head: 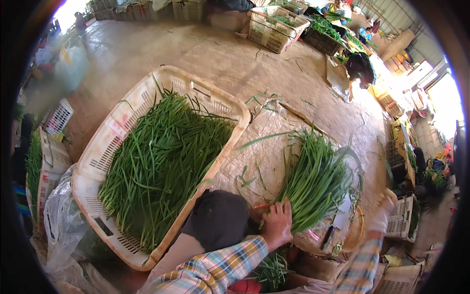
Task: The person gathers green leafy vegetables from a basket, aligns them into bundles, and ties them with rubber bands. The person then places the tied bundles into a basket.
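Observation:
My left hand (pixel 278 225) grips the stem end of a loose bundle of long green leaves, likely garlic chives (pixel 315 180). The bundle lies on a pale, woven-looking sheet (pixel 242 161), its leaf ends fanning away from me. Just right of the bundle rests a broad-bladed knife (pixel 342 213) with a dark handle. My right hand (pixel 382 213) is raised at the right, blurred; a thin green streak shows above it, and whether the fingers hold it is unclear. At my left stands a big white plastic crate (pixel 158 257) heaped with the same greens (pixel 165 158).
A round, tan rim (pixel 355 229) lies between the knife and my right hand. Clear plastic sheeting (pixel 60 213) bunches beside the crate. Another slatted crate (pixel 275 31) with greens stands across the floor. Other people (pixel 336 7) sit among greens at the far right. Loose leaves litter the sheet.

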`<state>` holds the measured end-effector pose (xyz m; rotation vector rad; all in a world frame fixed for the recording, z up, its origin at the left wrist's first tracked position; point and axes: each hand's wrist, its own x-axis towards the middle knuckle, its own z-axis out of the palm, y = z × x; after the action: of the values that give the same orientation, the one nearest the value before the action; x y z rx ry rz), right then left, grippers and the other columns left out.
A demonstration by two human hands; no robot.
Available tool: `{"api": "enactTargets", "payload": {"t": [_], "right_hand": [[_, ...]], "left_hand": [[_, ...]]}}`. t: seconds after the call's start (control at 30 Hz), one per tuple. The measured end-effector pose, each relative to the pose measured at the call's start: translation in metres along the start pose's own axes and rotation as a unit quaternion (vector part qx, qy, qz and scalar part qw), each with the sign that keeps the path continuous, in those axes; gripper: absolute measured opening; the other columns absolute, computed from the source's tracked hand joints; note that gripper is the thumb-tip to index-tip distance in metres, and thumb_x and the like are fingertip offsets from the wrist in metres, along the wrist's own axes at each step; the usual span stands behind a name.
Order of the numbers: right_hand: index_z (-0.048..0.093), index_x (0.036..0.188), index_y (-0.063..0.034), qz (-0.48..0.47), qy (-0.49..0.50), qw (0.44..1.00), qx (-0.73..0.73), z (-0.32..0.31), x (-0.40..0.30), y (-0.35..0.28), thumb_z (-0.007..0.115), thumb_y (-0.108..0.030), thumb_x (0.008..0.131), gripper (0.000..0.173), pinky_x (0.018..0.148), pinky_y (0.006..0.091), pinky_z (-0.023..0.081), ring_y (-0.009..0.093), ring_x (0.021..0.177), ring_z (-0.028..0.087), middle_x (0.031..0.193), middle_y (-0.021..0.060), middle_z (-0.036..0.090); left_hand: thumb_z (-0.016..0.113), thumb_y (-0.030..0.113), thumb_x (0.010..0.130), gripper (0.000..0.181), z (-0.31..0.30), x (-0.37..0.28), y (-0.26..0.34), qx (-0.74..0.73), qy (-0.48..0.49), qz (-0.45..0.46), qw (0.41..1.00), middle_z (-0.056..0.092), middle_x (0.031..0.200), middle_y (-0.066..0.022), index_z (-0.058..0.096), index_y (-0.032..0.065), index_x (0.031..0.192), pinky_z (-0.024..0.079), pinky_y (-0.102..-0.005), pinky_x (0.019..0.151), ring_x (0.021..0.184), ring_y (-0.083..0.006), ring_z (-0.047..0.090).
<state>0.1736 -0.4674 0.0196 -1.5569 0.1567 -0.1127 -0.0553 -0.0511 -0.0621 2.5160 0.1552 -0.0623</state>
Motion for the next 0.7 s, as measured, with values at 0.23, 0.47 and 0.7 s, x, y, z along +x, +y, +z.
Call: {"api": "enactTargets", "payload": {"t": [0.23, 0.47, 0.7], "right_hand": [[0.058, 0.102, -0.0080, 0.115, -0.126, 0.982, -0.080, 0.115, -0.324, 0.014, 0.052, -0.035, 0.095, 0.029, 0.054, 0.0390, 0.050, 0.019, 0.069, 0.061, 0.083, 0.0067, 0.062], [0.071, 0.090, 0.0002, 0.130, -0.350, 0.855, -0.360, 0.176, -0.370, 0.031, 0.064, -0.020, 0.090, 0.022, 0.076, 0.0327, 0.054, 0.019, 0.085, 0.069, 0.093, 0.0117, 0.072], [0.068, 0.076, -0.0054, -0.202, -0.127, 0.748, -0.620, 0.168, -0.236, 0.114, 0.072, -0.026, 0.074, 0.021, 0.065, 0.0461, 0.050, 0.038, 0.073, 0.062, 0.069, 0.0196, 0.060]], "left_hand": [[0.083, 0.037, 0.050, 0.118, -0.010, 0.002, -0.012, -0.009, 0.007, -0.037, 0.999, 0.047, 0.114, -0.0211, 0.023, -0.0060, 0.143, 0.048, -0.0496, 0.079, 0.103, -0.0365, 0.050], [0.085, 0.046, 0.053, 0.131, -0.022, -0.001, -0.004, 0.030, -0.064, -0.056, 0.996, 0.037, 0.136, -0.0273, 0.007, -0.0011, 0.148, 0.042, -0.0599, 0.090, 0.120, -0.0435, 0.045], [0.086, 0.044, 0.054, 0.136, -0.025, 0.001, 0.004, -0.015, -0.099, -0.074, 0.992, 0.020, 0.151, -0.0281, -0.002, 0.0058, 0.151, 0.030, -0.0718, 0.098, 0.131, -0.0491, 0.033]]}}
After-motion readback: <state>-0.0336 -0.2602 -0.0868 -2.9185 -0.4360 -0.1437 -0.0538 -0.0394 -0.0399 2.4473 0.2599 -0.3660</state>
